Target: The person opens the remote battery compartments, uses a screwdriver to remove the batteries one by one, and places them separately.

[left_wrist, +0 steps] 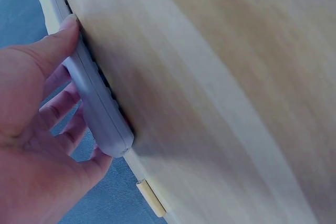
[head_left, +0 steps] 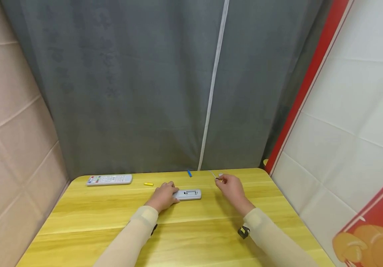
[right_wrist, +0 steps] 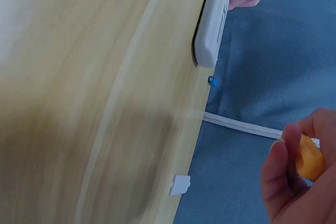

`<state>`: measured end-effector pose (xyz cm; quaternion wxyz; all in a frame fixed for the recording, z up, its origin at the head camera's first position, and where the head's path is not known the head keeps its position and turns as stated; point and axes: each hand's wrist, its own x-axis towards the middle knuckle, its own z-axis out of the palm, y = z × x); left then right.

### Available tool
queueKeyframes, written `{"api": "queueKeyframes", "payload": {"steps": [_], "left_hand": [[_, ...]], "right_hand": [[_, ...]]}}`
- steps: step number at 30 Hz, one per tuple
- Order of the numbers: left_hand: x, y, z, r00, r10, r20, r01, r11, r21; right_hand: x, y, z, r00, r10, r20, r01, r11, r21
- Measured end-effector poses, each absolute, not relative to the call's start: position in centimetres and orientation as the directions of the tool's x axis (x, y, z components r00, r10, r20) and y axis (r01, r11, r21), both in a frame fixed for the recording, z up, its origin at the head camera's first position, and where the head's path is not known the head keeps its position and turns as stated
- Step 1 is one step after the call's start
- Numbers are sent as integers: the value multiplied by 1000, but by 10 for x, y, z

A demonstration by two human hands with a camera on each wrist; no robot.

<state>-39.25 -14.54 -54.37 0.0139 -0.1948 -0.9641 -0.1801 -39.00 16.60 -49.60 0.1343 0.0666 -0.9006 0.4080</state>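
Observation:
My left hand [head_left: 163,196] grips one end of a grey-white remote control [head_left: 191,194], which lies with its buttons down and its battery compartment uncovered. In the left wrist view, the thumb is on one long edge of the remote [left_wrist: 100,98] and fingers are on the other side. To the right, my right hand [head_left: 232,190] holds a screwdriver above the table; its thin shaft [head_left: 213,174] points up and left, and its orange handle [right_wrist: 310,158] shows between curled fingers. A small white battery cover [right_wrist: 180,184] lies near that hand.
A second remote control [head_left: 109,180], buttons up, lies at the table's back left. A yellow battery [head_left: 148,184] is between it and my left hand. Near the back edge lies a blue battery [head_left: 189,173]. A grey curtain [head_left: 138,111] hangs behind the wooden table [head_left: 191,237].

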Motion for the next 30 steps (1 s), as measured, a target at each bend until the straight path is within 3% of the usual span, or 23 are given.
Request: {"api": "queueKeyframes", "payload": {"steps": [9, 30], "left_hand": [[-389, -144, -539, -925, 369, 89, 376, 858, 350], [-390, -146, -543, -921, 378, 94, 386, 850, 358]], "right_hand": [[-384, 178, -498, -952, 40, 302, -174, 743, -646], [-377, 191, -492, -955, 38, 294, -146, 804, -577]]}}
